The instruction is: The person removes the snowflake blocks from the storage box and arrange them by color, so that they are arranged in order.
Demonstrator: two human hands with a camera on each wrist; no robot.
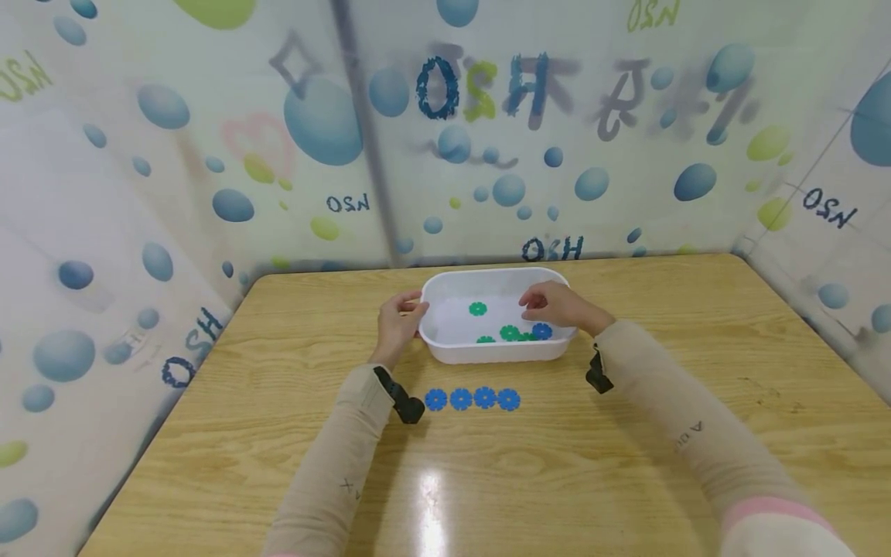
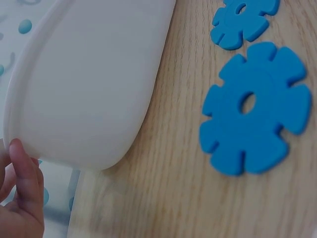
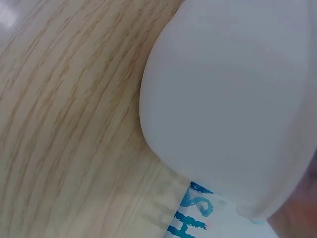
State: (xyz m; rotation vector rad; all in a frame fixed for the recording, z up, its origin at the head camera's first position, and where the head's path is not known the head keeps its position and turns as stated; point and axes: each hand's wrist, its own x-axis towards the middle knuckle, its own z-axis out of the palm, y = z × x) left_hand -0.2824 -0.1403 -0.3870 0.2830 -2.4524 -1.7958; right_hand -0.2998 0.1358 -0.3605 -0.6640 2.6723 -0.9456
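Note:
A white plastic tub [image 1: 445,353] stands on the table, with several green notched discs [image 1: 477,309] and a blue one [image 1: 541,331] inside. At the tub's left end, my left hand [image 1: 400,323] pinches the rim; the left wrist view shows its fingertips [image 2: 17,148] on that edge. My right hand [image 1: 557,305] reaches over the right end into the tub, fingers bent and apart from the thumb, above the blue disc. No piece shows between them. In the right wrist view the tub's outer wall [image 3: 223,99] hides most of that hand.
In front of the tub, several blue notched discs [image 1: 461,399] lie in a row on the wooden table [image 1: 557,480]. A patterned curtain [image 1: 445,216] hangs behind the far table edge and along both sides.

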